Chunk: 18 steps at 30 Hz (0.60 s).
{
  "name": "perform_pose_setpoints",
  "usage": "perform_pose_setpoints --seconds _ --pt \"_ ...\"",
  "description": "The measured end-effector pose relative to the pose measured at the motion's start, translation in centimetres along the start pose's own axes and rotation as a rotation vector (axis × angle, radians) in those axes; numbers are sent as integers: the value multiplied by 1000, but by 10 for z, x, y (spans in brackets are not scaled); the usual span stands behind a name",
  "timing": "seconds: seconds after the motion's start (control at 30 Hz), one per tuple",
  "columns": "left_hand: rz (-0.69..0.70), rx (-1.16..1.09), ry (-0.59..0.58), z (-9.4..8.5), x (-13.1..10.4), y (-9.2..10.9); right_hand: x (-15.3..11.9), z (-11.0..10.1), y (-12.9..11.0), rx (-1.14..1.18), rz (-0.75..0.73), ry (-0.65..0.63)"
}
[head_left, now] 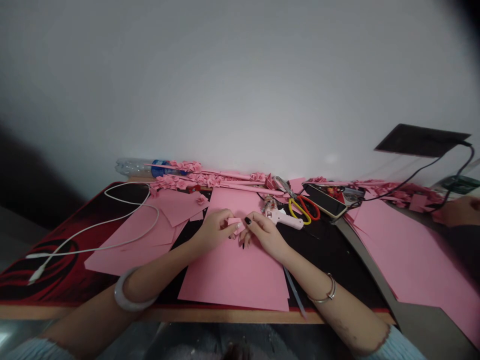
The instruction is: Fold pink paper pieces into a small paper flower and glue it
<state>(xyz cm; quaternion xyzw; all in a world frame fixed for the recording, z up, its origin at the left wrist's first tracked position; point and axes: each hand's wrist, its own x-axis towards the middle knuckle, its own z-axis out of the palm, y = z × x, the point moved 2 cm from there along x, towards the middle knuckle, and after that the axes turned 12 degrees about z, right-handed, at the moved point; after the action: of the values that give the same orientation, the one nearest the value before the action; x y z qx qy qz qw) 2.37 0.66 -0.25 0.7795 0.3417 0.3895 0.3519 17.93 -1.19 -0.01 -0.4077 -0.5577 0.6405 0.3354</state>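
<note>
A small folded piece of pink paper [234, 221] is between my two hands, above a large pink sheet. My left hand [213, 232] is closed, its thumb and fingers pinching the small paper from the left. My right hand [265, 236] grips the same piece at its right side, thumb on top and fingers curled below. The fingers partly hide the paper, so its exact fold does not show. Under both hands lies the large pink sheet [234, 277]. Close beyond my right hand is a pale pink glue gun [287, 219].
Scissors [305, 210] with red and yellow handles lie beside a phone [325, 200]. Pink paper flower stems [210, 180] and a plastic bottle [135, 167] line the wall. A white cable [112, 246] crosses pink sheets at left. More sheets [405, 255] and another person's hand [461, 211] are at right.
</note>
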Motion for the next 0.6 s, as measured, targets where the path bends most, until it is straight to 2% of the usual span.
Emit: perform_pose_setpoints --seconds 0.1,0.33,0.47,0.6 --pt "-30 -23 16 1 0 0 1 0 1 -8 12 21" --pt "-78 -364 89 5 0 -3 3 -2 4 -39 -6 68" --pt "-86 -391 100 4 0 -1 2 -2 5 -109 -14 99" --pt "-97 -368 27 5 -2 3 -1 -3 3 -293 -11 133"
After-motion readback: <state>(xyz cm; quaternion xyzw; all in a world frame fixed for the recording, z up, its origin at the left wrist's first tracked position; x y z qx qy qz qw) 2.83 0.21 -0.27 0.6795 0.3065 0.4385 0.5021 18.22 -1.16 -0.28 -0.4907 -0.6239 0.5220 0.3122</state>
